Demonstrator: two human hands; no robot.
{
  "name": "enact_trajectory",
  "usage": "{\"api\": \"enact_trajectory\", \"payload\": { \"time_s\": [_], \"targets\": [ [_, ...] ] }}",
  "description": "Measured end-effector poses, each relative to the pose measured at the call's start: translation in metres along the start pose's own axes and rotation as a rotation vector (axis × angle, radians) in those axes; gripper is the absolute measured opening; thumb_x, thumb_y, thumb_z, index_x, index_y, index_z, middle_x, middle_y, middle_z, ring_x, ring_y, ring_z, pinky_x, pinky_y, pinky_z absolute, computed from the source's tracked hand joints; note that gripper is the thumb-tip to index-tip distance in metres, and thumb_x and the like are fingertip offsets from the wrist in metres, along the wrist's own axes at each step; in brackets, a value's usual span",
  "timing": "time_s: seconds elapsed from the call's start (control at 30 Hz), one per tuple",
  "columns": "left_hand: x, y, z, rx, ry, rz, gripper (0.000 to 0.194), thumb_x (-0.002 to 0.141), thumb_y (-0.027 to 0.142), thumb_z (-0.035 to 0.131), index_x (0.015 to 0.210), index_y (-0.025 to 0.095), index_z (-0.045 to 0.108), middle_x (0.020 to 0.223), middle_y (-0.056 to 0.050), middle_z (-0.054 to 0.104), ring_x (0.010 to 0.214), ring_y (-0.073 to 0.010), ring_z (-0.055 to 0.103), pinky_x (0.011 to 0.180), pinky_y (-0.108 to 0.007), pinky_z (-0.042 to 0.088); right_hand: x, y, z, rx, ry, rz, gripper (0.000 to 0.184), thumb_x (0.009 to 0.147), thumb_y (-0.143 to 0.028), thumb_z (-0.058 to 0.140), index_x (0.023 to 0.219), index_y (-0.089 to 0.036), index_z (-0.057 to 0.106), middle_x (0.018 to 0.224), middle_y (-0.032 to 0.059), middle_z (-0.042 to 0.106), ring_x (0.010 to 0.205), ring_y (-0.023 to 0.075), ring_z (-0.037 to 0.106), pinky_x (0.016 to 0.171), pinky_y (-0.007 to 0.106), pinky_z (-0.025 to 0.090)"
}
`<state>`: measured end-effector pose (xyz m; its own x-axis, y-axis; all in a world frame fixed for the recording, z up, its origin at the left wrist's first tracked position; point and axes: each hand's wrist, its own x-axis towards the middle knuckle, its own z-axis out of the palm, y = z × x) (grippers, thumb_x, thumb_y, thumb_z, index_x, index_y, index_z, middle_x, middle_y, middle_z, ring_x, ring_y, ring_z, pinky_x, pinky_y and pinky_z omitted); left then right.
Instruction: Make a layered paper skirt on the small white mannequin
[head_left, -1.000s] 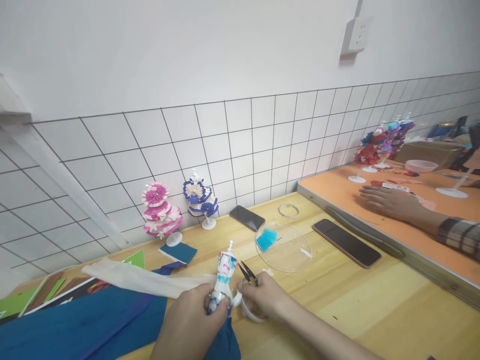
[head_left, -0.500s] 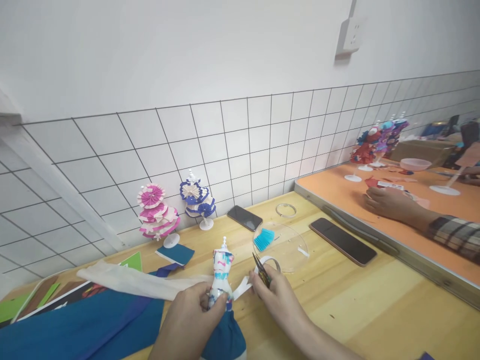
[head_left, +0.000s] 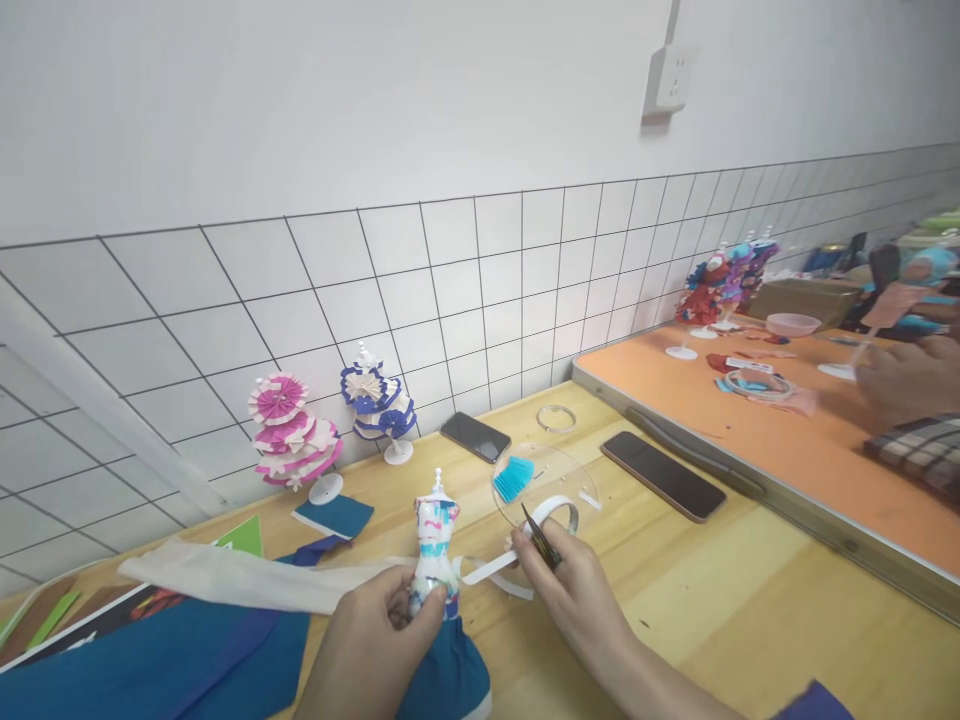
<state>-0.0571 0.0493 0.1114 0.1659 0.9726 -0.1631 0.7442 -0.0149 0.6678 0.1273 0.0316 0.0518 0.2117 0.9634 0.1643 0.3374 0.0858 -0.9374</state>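
My left hand (head_left: 382, 630) grips a small dress form (head_left: 435, 545) at its waist. The form is white with pink and blue marks on its bust and wears a dark teal skirt (head_left: 446, 670). My right hand (head_left: 574, 590) is closed on dark-bladed small scissors (head_left: 541, 538) that point up and left. A roll of white tape (head_left: 556, 508) is also at the right fingers. One white strip (head_left: 489, 573) stretches from those fingers toward the form, and a second curled strip lies just below it. Whether a strip touches the form I cannot tell.
Two dressed mini forms, pink (head_left: 296, 430) and blue (head_left: 379, 400), stand by the wall. Teal cloth (head_left: 172, 650) and sheer white fabric (head_left: 240, 578) lie left. Two phones (head_left: 664, 475), a wire ring (head_left: 556, 418) and a blue pleated piece (head_left: 514, 480) lie beyond. A co-worker's hand (head_left: 907, 375) is over the orange table (head_left: 810, 450).
My right hand has drawn away from the dress form to the right, and more white strip shows between. The view has turned slightly right. The co-worker's hand has moved right, toward a stand.
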Motion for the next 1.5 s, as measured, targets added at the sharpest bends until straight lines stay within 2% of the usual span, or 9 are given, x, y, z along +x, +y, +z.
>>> {"api": "enact_trajectory", "payload": {
  "time_s": [0.17, 0.4, 0.63, 0.73, 0.83, 1.07, 1.2, 1.33, 1.5],
  "targets": [
    [0.002, -0.001, 0.002, 0.219, 0.025, -0.054, 0.031, 0.076, 0.041, 0.043, 0.076, 0.019, 0.064, 0.064, -0.002, 0.063, 0.063, -0.0191, 0.056, 0.055, -0.024, 0.034, -0.004, 0.01, 0.001, 0.012, -0.121, 0.118, 0.034, 0.086, -0.046, 0.042, 0.07, -0.018, 0.052, 0.063, -0.0003, 0.051, 0.061, 0.0147, 0.046, 0.057, 0.024, 0.034],
    [0.003, -0.001, 0.01, 0.361, -0.025, -0.095, 0.026, 0.076, 0.039, 0.043, 0.07, 0.021, 0.06, 0.064, -0.003, 0.062, 0.063, -0.0199, 0.055, 0.054, -0.025, 0.028, -0.011, 0.029, -0.002, -0.143, -0.241, 0.225, 0.037, 0.078, -0.04, 0.053, 0.049, -0.02, 0.042, 0.045, -0.0061, 0.032, 0.044, 0.0102, 0.031, 0.046, 0.023, 0.021],
    [0.005, -0.003, 0.013, 0.414, -0.047, -0.115, 0.023, 0.076, 0.036, 0.043, 0.071, 0.021, 0.06, 0.067, -0.003, 0.064, 0.066, -0.0213, 0.057, 0.056, -0.026, 0.03, -0.007, 0.0, -0.007, -0.465, -0.202, 0.032, 0.031, 0.084, -0.035, 0.046, 0.06, -0.02, 0.057, 0.056, 0.0019, 0.058, 0.052, 0.0166, 0.052, 0.05, 0.025, 0.03],
    [0.004, -0.003, 0.011, 0.405, -0.061, -0.118, 0.022, 0.075, 0.035, 0.043, 0.072, 0.021, 0.06, 0.068, -0.003, 0.065, 0.066, -0.0207, 0.057, 0.056, -0.026, 0.031, -0.001, -0.012, 0.0, -0.429, -0.254, -0.061, 0.025, 0.086, -0.027, 0.042, 0.074, -0.019, 0.063, 0.074, 0.0052, 0.065, 0.068, 0.0184, 0.06, 0.06, 0.024, 0.036],
    [0.005, -0.004, 0.01, 0.396, -0.059, -0.11, 0.022, 0.075, 0.035, 0.043, 0.072, 0.022, 0.06, 0.069, -0.003, 0.065, 0.066, -0.0202, 0.057, 0.055, -0.026, 0.03, 0.002, -0.011, 0.008, -0.414, -0.293, -0.033, 0.017, 0.079, -0.022, 0.049, 0.073, -0.017, 0.064, 0.077, 0.008, 0.065, 0.073, 0.0217, 0.059, 0.064, 0.027, 0.036],
    [0.003, -0.005, 0.005, 0.41, -0.064, -0.121, 0.023, 0.075, 0.037, 0.042, 0.07, 0.022, 0.058, 0.069, -0.003, 0.065, 0.064, -0.0203, 0.057, 0.052, -0.026, 0.027, 0.006, 0.001, 0.019, -0.144, -0.299, 0.126, 0.029, 0.082, -0.032, 0.045, 0.058, -0.017, 0.051, 0.059, -0.0001, 0.054, 0.059, 0.0143, 0.051, 0.056, 0.024, 0.034],
    [0.003, -0.005, 0.003, 0.415, -0.071, -0.117, 0.024, 0.076, 0.038, 0.041, 0.071, 0.021, 0.058, 0.067, -0.003, 0.064, 0.063, -0.0199, 0.057, 0.052, -0.026, 0.027, 0.015, -0.001, 0.035, 0.069, -0.384, 0.28, 0.039, 0.079, -0.033, 0.045, 0.043, -0.019, 0.041, 0.038, -0.006, 0.038, 0.036, 0.0081, 0.038, 0.04, 0.021, 0.03],
    [0.002, -0.006, 0.002, 0.415, -0.083, -0.113, 0.023, 0.075, 0.038, 0.042, 0.072, 0.022, 0.058, 0.068, -0.003, 0.064, 0.063, -0.0198, 0.057, 0.053, -0.026, 0.028, 0.019, -0.004, 0.046, 0.228, -0.406, 0.419, 0.033, 0.071, -0.023, 0.048, 0.039, -0.021, 0.037, 0.029, -0.0095, 0.03, 0.023, 0.0055, 0.028, 0.029, 0.019, 0.022],
    [-0.001, -0.001, -0.004, 0.447, -0.062, -0.14, 0.023, 0.077, 0.037, 0.041, 0.075, 0.023, 0.059, 0.066, -0.002, 0.062, 0.064, -0.0202, 0.056, 0.054, -0.026, 0.029, 0.018, 0.001, 0.039, 0.34, -0.314, 0.474, 0.03, 0.066, -0.021, 0.047, 0.041, -0.022, 0.032, 0.03, -0.0111, 0.027, 0.024, 0.0046, 0.025, 0.027, 0.018, 0.02]
  ]
}}
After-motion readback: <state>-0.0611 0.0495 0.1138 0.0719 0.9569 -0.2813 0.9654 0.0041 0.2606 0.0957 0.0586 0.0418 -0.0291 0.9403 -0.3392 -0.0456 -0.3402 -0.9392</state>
